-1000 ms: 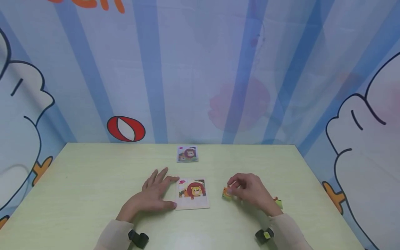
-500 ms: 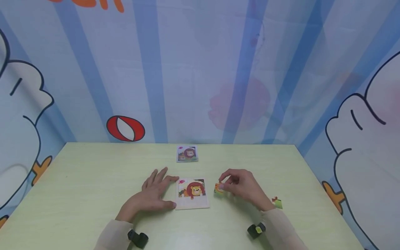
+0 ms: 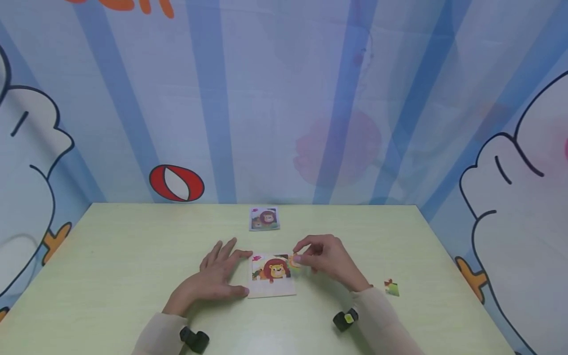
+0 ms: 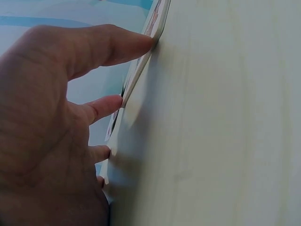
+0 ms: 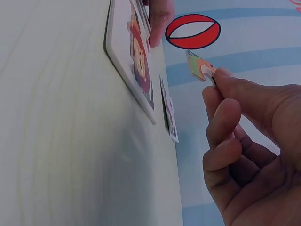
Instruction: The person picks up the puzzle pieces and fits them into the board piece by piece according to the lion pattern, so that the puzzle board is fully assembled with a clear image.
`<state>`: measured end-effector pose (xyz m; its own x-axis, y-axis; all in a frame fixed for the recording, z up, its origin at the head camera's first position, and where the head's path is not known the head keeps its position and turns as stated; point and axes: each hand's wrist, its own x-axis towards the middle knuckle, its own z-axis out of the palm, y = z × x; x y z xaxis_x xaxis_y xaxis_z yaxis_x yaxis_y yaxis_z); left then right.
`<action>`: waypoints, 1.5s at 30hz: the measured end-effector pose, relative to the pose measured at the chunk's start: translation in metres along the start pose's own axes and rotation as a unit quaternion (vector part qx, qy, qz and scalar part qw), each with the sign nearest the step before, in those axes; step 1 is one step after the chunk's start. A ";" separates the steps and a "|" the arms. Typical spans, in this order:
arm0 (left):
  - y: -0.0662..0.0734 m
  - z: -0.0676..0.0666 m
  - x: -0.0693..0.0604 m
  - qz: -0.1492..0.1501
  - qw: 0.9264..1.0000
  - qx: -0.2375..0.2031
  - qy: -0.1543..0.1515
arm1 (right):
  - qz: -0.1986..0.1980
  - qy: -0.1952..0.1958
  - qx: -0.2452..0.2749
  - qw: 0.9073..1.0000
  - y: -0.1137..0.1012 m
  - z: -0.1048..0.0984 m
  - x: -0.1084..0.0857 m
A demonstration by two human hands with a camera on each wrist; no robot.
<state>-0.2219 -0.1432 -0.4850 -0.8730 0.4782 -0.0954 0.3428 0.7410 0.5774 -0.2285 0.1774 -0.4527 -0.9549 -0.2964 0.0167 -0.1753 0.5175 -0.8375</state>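
Observation:
A square puzzle board (image 3: 272,289) with a lion picture in its upper part and a bare white lower strip lies on the table. My left hand (image 3: 216,279) rests at its left side with fingers spread; the thumb and index fingertips touch the board's edge, also seen in the left wrist view. Thumb and index finger of my right hand (image 3: 327,257) pinch a small orange and green puzzle piece (image 5: 200,67). In the right wrist view that piece is held above the table, apart from the board. From the head view, it appears beside the board's upper right edge.
Right of my right forearm lies another loose puzzle piece (image 3: 391,287), green and red. A small lion picture card (image 3: 264,219) lies near the back edge of the pale table (image 3: 133,246). A printed blue striped cloth (image 3: 266,98) hangs behind the table.
My right hand has moved left with the pinched puzzle piece, from right of the board to its upper right edge. My left hand and the board have stayed in place.

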 end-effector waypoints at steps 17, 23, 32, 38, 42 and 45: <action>-0.011 0.009 0.006 -0.007 1.000 -0.016 0.009 | -0.013 -0.031 0.051 0.998 -0.010 0.028 0.016; -0.011 0.009 0.005 -0.002 1.000 -0.019 0.016 | -0.025 -0.047 0.049 0.997 -0.011 0.037 0.021; -0.001 0.000 0.000 0.004 1.000 -0.022 0.002 | -0.012 -0.073 0.044 0.996 -0.015 0.048 0.024; -0.001 0.000 0.001 -0.010 1.000 -0.008 -0.006 | -0.011 -0.084 0.023 0.996 -0.014 0.055 0.028; -0.001 0.001 0.002 -0.013 1.000 -0.005 -0.009 | -0.010 -0.086 0.009 0.996 -0.013 0.060 0.029; 0.000 0.000 0.001 -0.015 1.000 -0.007 -0.010 | -0.008 -0.094 0.014 0.995 -0.013 0.063 0.028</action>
<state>-0.2227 -0.1431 -0.4853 -0.8755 0.4658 -0.1282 0.3122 0.7479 0.5858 -0.2381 0.1116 -0.4761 -0.8897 -0.4511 -0.0703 -0.1806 0.4893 -0.8532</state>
